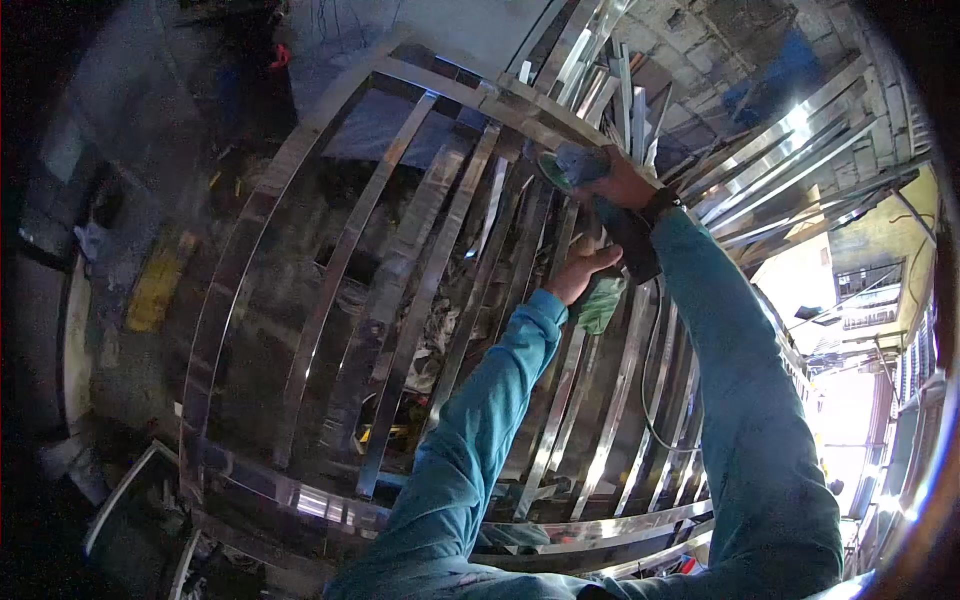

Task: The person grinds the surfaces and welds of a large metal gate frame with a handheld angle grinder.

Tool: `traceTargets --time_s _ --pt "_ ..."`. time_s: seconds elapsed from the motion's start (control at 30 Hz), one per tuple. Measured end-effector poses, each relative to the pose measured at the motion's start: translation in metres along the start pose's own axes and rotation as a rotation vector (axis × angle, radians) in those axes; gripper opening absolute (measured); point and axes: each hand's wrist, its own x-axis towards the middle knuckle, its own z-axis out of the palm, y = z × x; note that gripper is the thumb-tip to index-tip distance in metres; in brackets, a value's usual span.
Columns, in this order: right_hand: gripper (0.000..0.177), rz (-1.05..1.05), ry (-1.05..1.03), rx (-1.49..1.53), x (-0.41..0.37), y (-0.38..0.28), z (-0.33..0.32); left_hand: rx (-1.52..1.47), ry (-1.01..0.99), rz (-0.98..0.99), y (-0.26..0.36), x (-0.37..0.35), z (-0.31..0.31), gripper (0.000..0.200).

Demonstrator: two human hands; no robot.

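My right hand is closed around the front of an angle grinder, close behind its round disc. The disc lies right at the upper rail of a shiny metal grille. Lower down, my left hand grips the grinder's dark body from the left, thumb pointing right; its fingers are partly hidden. A crumpled green piece shows just under that hand. From the tool's rear, a thin cord loops down over the bars.
The grille's long bars spread beneath both arms, with gaps between them. Metal tubes are stacked at the upper right, and more lengths stand at the top. A yellow object lies at the left. Bright daylight enters at the right.
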Motion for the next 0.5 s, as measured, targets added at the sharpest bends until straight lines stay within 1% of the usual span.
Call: traceTargets --time_s 0.03,0.07,0.1,0.17,0.2,0.3,0.33,0.4,0.43,0.5 --pt "0.095 0.000 0.000 -0.010 0.001 0.000 -0.001 -0.017 0.060 0.097 -0.011 0.006 -0.001 0.064" --pt "0.094 0.088 -0.034 -0.041 0.003 0.001 -0.001 -0.028 0.054 0.100 -0.021 0.011 -0.006 0.064" --pt "0.094 0.177 -0.064 -0.070 0.002 -0.002 -0.002 -0.025 0.058 0.082 -0.023 0.014 -0.006 0.068" --pt "0.095 0.207 -0.051 -0.098 0.004 -0.008 -0.002 -0.021 0.058 0.059 -0.026 0.018 -0.009 0.073" --pt "0.095 0.236 -0.043 -0.116 0.001 -0.011 -0.003 -0.010 -0.014 -0.011 -0.016 0.010 -0.008 0.082" --pt "0.099 0.263 -0.080 -0.059 -0.001 -0.017 -0.008 -0.025 -0.130 -0.046 0.017 -0.007 0.004 0.092" --pt "0.099 0.257 -0.082 -0.063 0.003 -0.008 -0.007 -0.033 -0.066 -0.038 0.011 -0.006 0.005 0.089" --pt "0.101 0.178 -0.112 -0.063 0.006 -0.001 -0.007 -0.046 -0.006 -0.025 0.003 -0.001 0.005 0.086" --pt "0.101 0.181 -0.110 -0.067 0.006 -0.001 -0.009 -0.082 0.042 -0.001 0.000 0.000 0.005 0.077" --pt "0.101 0.253 -0.165 -0.025 0.003 -0.006 -0.012 -0.118 0.085 0.011 -0.008 -0.001 0.007 0.068"
